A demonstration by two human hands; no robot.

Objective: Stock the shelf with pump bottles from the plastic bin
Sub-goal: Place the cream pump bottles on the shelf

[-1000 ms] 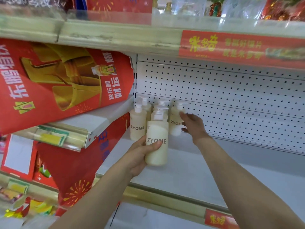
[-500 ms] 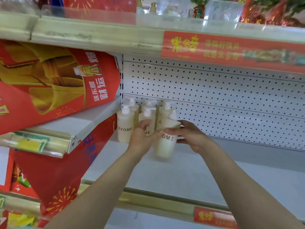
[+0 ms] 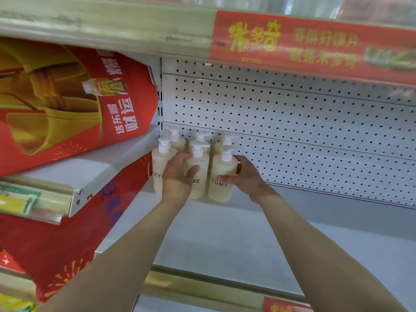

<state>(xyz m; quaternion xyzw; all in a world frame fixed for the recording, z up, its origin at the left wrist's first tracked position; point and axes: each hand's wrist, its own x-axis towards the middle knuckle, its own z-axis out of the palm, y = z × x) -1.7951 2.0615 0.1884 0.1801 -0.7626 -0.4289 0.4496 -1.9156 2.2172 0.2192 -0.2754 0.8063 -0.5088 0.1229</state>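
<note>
Because the pump bottles [image 3: 161, 167] stand packed in two tight rows at the back-left corner of the shelf [image 3: 225, 239], against the pegboard [image 3: 292, 122], the front ones seem held to square them up. The left grip [image 3: 177, 176] curls round the middle bottle [image 3: 199, 165], and the right grip [image 3: 243, 174] round the end bottle [image 3: 221, 174], both upright.

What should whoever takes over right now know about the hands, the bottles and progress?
Left hand grips the middle front pump bottle; right hand grips the right front pump bottle. Both appear to stand on the white shelf, beside the left front pump bottle, with three more in the back row against the pegboard.
Done: six bottles on the shelf.
Left: let go, fetch more; the plastic bin is out of view.
</note>
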